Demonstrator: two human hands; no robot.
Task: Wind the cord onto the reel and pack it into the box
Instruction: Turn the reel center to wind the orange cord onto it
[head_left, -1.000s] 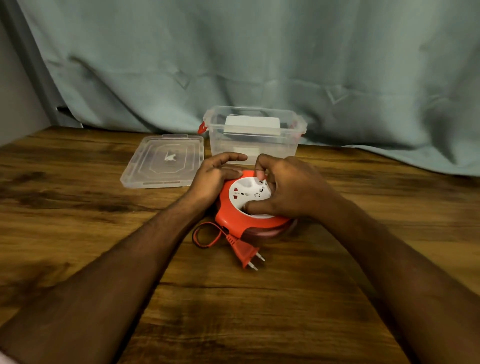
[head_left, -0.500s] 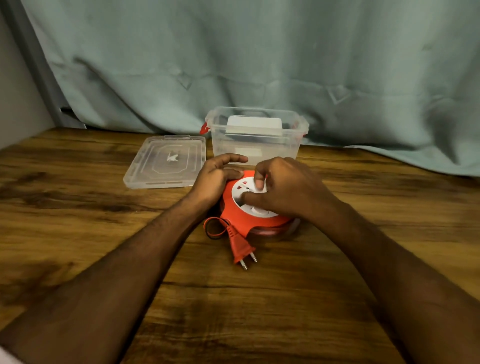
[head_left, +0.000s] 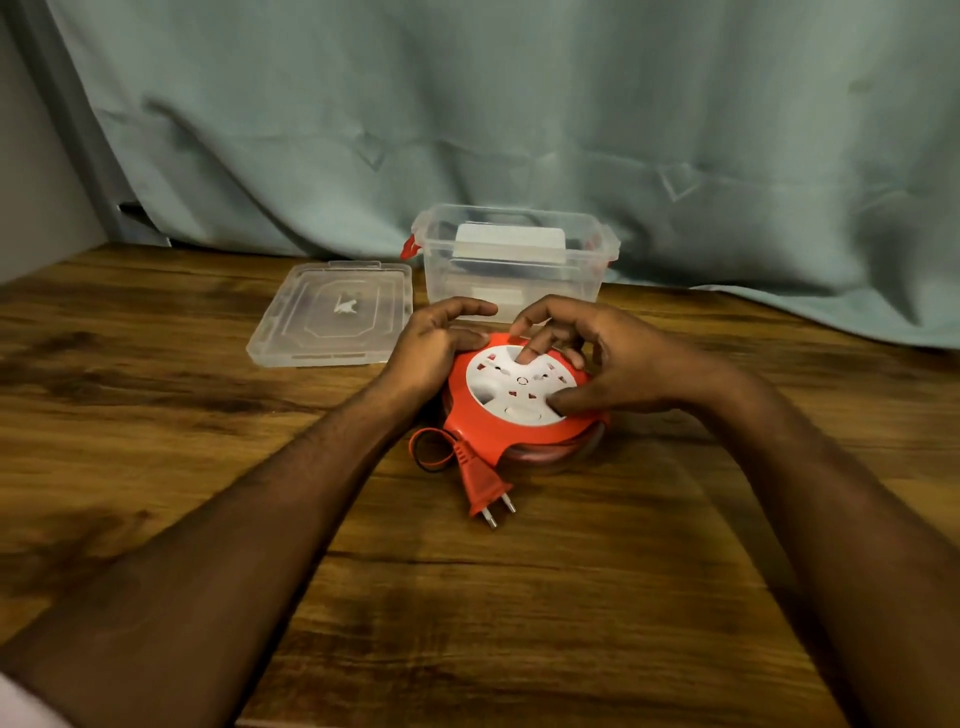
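On the wooden table (head_left: 519, 597), right in the middle, sits the orange cord reel (head_left: 511, 423) with its white socket face (head_left: 519, 382) up. Both hands are on it. The left hand (head_left: 434, 348) rests against the reel's left edge — thumb pressed along the orange rim, index finger stretched out straight above it, fingers mostly relaxed rather than curled around anything. The right hand (head_left: 613, 358) is draped over the right side with fingers bent: thumb tip pushing down on the near part of the white face, one fingertip poking down into its far part, the others touching the far rim. More a press on the disc than a proper grip.

The cord looks almost fully wound in — only a small orange loop (head_left: 431, 452) sticks out at the reel's lower left, and the two-pin plug (head_left: 480, 480) lies flat on the table just in front, pins facing the camera.

Behind the reel is the clear plastic box (head_left: 514, 270), open, red latch on its left side, something white inside. Its clear lid (head_left: 332, 312) lies flat to the left. Pale green curtain (head_left: 519, 114) at the back.
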